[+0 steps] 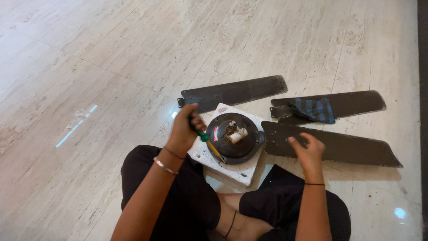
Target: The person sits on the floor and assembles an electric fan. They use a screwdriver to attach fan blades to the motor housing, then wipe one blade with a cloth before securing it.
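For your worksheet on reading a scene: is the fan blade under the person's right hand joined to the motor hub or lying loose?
Apparently joined: the blade butts against the motor hub under the right hand. Its fastenings cannot be made out.

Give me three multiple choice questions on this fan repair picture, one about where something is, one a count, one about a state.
1. Where does the blue striped cloth lie?
A. On the far right blade
B. On the motor housing
C. On the person's lap

2. How many dark fan blades are in view?
A. Two
B. Three
C. Five

3. What is the left hand doing?
A. Lying open on the floor
B. Gripping a green-handled screwdriver
C. Holding the cloth

Answers:
1 A, the cloth is draped over the blade farthest on the right.
2 B, one blade lies behind the motor housing, one carries the cloth, and one sits under the right hand.
3 B, the fingers close round the screwdriver, whose tip points at the housing on its white foam block.
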